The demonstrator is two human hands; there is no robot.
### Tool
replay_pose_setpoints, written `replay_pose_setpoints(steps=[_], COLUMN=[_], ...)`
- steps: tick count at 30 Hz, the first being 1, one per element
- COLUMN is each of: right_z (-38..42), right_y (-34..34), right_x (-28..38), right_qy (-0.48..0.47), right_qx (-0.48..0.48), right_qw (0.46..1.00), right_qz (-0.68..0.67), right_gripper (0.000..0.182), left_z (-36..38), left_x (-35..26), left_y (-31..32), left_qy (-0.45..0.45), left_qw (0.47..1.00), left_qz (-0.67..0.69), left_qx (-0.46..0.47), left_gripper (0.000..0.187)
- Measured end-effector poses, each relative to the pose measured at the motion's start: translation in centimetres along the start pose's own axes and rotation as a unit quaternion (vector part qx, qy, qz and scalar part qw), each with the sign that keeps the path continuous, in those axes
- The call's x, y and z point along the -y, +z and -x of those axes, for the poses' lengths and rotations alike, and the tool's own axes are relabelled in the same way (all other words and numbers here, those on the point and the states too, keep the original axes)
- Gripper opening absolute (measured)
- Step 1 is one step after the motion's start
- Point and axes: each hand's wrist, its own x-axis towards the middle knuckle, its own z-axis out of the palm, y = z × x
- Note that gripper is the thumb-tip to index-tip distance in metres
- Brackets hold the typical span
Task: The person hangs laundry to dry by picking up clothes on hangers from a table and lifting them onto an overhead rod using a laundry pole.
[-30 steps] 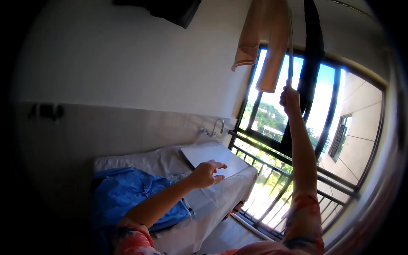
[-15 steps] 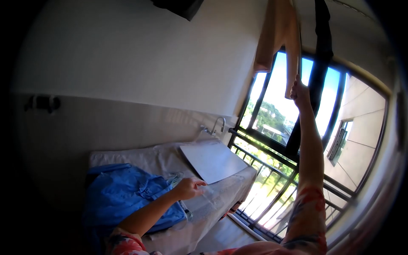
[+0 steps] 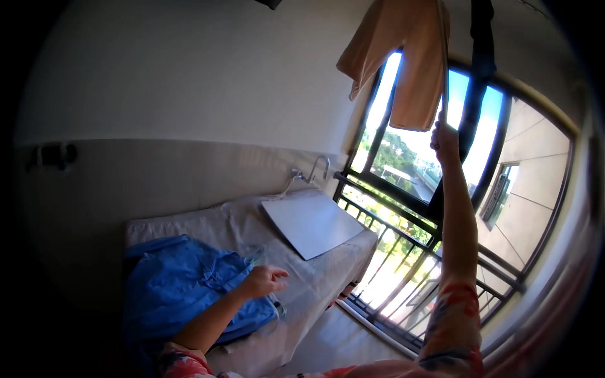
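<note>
Raised at the right, my right hand (image 3: 445, 137) is closed round the lower end of a thin pole (image 3: 446, 94). Tan trousers (image 3: 413, 69) hang at the pole's upper left, their lower leg edge just above that hand. A dark garment (image 3: 482, 57) hangs to the right of the pole. My left hand (image 3: 266, 281) hovers over the covered table, beside blue fabric (image 3: 189, 277), its fingers loosely curled and apart with nothing in them. What holds the trousers at the top is out of view.
A pale flat board (image 3: 313, 222) lies on the cloth-covered table (image 3: 220, 217), below a wall tap (image 3: 320, 165). Dark window frames and a railing (image 3: 403, 242) stand beyond my right arm. A dark fixture (image 3: 57, 156) sits on the left wall.
The tan trousers have swung left and spread wider in view. My right hand still grips the pole. My left hand has shifted slightly left in view.
</note>
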Motion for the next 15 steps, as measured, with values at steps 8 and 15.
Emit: replay_pose_setpoints(steps=[8, 15], right_z=[6.7, 18.2], right_y=[0.6, -1.3], right_x=[-1.7, -8.1], right_qy=[0.049, 0.095], right_qx=[-0.014, 0.120], right_qw=[0.997, 0.988], right_qz=[-0.050, -0.014], right_gripper=[0.037, 0.027], left_z=[1.2, 5.0], left_x=[3.3, 6.7], left_y=[-0.3, -6.5], left_qy=[0.002, -0.131], left_qw=[0.998, 0.978], left_qz=[0.043, 0.028], left_qx=[-0.040, -0.161], left_gripper=[0.031, 0.016])
